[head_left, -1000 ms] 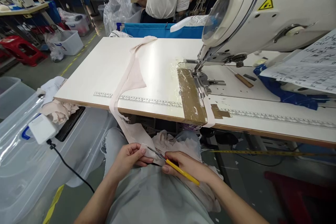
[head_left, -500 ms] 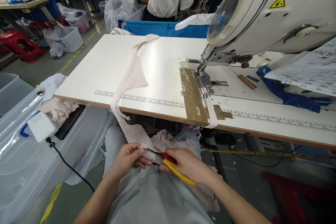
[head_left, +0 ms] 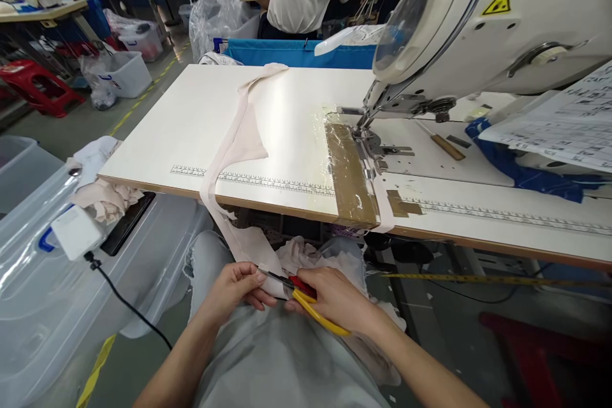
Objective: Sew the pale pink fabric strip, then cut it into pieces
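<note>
Scissors — partly hidden, sewing machine — cropped

Forearms angled inward from both sides
Left hand pinched; right hand, near it, curled in a grip

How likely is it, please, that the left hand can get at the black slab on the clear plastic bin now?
Probably yes, if freed: the left hand pinches the pale fabric, while the black slab lies off to that side, its near end uncovered.
</note>
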A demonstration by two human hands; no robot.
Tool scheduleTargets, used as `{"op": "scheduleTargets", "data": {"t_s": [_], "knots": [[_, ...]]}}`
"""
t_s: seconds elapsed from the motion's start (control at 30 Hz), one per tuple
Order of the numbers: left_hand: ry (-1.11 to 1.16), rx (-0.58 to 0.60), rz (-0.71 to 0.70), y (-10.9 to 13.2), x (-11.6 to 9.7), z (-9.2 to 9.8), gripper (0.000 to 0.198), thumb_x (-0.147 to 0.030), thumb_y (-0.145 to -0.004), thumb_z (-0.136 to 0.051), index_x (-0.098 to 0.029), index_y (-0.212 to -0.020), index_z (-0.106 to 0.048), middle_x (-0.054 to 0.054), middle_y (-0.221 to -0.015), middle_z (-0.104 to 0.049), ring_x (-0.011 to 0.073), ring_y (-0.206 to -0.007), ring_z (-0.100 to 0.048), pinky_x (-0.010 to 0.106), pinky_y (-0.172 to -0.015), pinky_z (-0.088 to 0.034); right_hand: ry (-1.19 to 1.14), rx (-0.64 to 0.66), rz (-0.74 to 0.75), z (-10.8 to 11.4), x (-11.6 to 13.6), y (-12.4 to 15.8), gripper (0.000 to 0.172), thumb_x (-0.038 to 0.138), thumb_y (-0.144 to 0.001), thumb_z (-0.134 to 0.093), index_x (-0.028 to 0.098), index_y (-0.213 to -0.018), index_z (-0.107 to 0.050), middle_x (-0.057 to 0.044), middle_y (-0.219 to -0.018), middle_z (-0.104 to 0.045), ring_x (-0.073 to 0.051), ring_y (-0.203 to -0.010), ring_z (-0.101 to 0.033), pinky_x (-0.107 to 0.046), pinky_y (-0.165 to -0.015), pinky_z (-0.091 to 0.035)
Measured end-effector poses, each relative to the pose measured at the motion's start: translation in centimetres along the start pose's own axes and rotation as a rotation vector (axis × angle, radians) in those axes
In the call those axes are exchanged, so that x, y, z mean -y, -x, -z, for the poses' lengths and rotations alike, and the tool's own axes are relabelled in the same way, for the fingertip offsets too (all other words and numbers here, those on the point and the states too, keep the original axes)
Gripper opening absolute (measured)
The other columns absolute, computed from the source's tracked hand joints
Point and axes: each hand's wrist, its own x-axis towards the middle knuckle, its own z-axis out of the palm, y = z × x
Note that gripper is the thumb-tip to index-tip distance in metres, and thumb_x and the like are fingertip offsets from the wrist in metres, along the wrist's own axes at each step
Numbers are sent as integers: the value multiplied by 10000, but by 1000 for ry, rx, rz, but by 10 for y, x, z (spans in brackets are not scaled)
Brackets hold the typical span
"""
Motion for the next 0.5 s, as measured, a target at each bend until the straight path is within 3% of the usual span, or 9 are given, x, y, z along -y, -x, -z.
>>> {"op": "scheduleTargets", "data": {"t_s": [0.1,0.2,0.3,0.4,0.47,0.5], "knots": [[-38,-11,5,0,1,-1,455,-552,-677,-747,-134,-728,-573,103,-664,-728,187,-609,-701,222,-545,-506,-67,-17,-24,-4,-4,0,495,580,-821,-584,211,-564,-375,38,-500,-388,-124,-465,-346,-254,-470,-207],[-87,-17,4,-3,4,-10,494,-600,-679,-722,-152,-774,-538,82,-654,-713,195,-634,-704,244,-585,-517,-244,-82,-23,-10,-3,-1,442,564,-786,-623,215,-624,-405,37,-570,-440,-133,-518,-391,-244,-485,-252],[-142,112,23,-3,-2,-25,519,-662,-724,-633,-197,-887,-472,41,-682,-696,212,-662,-706,275,-575,-526,-563,-163,30,-16,3,-3,345,464,-819,-587,217,-686,-387,45,-633,-438,-124,-562,-404,-220,-491,-300],[-425,271,-38,-2,-35,-33,422,-634,-840,-487,-216,-897,-466,47,-810,-701,195,-630,-687,257,-494,-482,-660,-290,47,-19,10,1,287,359,-846,-527,218,-674,-345,50,-623,-403,-114,-558,-380,-217,-502,-314],[-757,180,-236,-6,-76,-28,345,-534,-898,-449,-201,-867,-535,43,-821,-697,161,-575,-641,258,-495,-453,-593,-360,34,-17,10,12,260,335,-846,-525,217,-676,-366,39,-625,-432,-126,-564,-401,-228,-519,-336],[-917,25,-377,-12,-101,-23,332,-497,-910,-442,-198,-848,-571,28,-762,-685,157,-558,-611,270,-518,-452,-554,-384,23,-16,10,19,248,333,-855,-517,217,-682,-381,29,-631,-453,-134,-568,-420,-234,-527,-352]]}}
